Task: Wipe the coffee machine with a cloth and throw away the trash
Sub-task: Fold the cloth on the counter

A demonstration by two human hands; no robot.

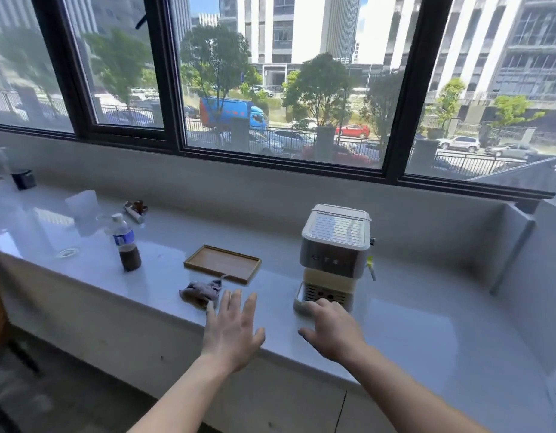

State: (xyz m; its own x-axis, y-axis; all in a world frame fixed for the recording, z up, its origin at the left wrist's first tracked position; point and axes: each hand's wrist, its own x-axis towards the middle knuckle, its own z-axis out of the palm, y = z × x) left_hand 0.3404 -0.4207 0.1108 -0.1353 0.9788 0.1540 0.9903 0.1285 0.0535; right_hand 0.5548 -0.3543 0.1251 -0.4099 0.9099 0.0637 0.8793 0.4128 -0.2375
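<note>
Left hand [231, 329], fingers spread and empty, hovers beside crumpled grey cloth [200, 292]. Right hand [329, 329] touches white coffee machine [334, 245] base; grip indiscernible. Blue bottle label [123, 237] illegible.

Head view — looking forward and down over the counter [395, 326] toward the window [286, 73]

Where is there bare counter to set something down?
Widest: counter right of the machine, up to the side wall. Also between bottle and tray, and behind the tray. Crowded: front edge from cloth through left hand and right hand to the machine.
</note>
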